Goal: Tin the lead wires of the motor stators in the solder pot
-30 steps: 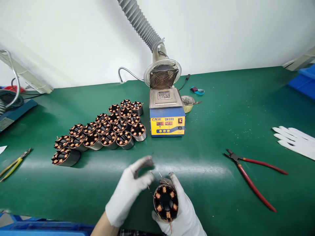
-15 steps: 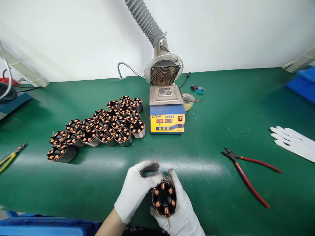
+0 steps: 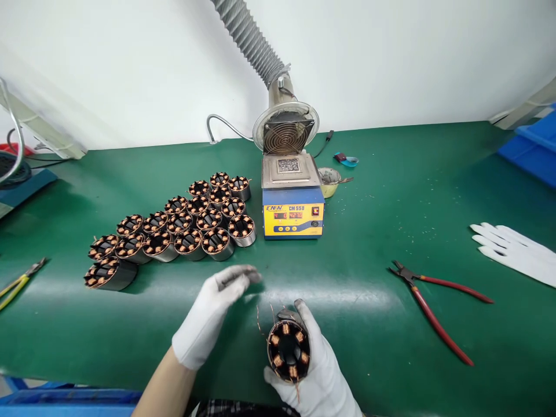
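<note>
My right hand [image 3: 319, 370], in a white glove, is wrapped round a motor stator [image 3: 288, 351] with copper coils round a dark bore, held near the table's front edge. Thin copper lead wires [image 3: 259, 319] stick up from its top. My left hand [image 3: 211, 310], also gloved, hovers to the left of the stator and apart from it. Its fingers are drawn together and blurred, with nothing visible in them. A batch of several like stators [image 3: 182, 223] lies in rows further back on the left.
A blue and yellow solder pot [image 3: 292, 200] stands at the centre back under a fan and grey fume hose [image 3: 256, 46]. Red-handled pliers [image 3: 434, 307] and spare white gloves [image 3: 516, 252] lie to the right. Yellow-handled cutters [image 3: 17, 281] lie far left. Blue bins sit at the right edge.
My left hand has pulled away from the stator's top, moving left and up. The lead wires now stand free. My right hand has kept the stator almost still.
</note>
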The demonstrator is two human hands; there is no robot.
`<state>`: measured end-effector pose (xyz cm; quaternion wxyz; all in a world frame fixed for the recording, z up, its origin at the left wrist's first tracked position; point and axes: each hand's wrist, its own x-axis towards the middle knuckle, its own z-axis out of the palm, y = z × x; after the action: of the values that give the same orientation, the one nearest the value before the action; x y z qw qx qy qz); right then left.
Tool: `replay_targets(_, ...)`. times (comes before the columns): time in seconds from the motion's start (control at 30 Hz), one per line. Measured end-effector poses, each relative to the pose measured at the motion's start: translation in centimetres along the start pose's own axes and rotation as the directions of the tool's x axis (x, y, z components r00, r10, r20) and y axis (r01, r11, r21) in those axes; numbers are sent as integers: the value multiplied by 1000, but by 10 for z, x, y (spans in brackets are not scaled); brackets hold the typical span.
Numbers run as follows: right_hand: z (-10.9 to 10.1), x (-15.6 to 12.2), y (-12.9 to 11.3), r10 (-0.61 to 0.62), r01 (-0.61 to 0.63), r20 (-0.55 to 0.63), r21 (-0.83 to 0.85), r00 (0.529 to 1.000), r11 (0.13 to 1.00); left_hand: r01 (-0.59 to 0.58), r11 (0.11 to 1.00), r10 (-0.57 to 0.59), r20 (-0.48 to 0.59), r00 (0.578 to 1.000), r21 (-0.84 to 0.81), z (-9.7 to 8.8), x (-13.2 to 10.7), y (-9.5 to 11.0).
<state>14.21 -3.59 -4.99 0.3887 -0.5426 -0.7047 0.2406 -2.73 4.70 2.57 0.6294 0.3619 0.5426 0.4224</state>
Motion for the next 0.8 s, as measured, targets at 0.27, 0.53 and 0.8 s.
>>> replay_targets(0.27,1,3,0,13,-13,2,1,1000,1000,165,984,-120,439,890,-64,8,6,-30)
replay_targets(0.53,1,5,-2,43,-44,15,43,999,998,182,948,-145,156,977,-262,33,-2,-42)
replay_targets(0.8,1,1,1,15,-15,-5,3,1000,1000,142,952,-144,14,990,-270,27,-19,-37)
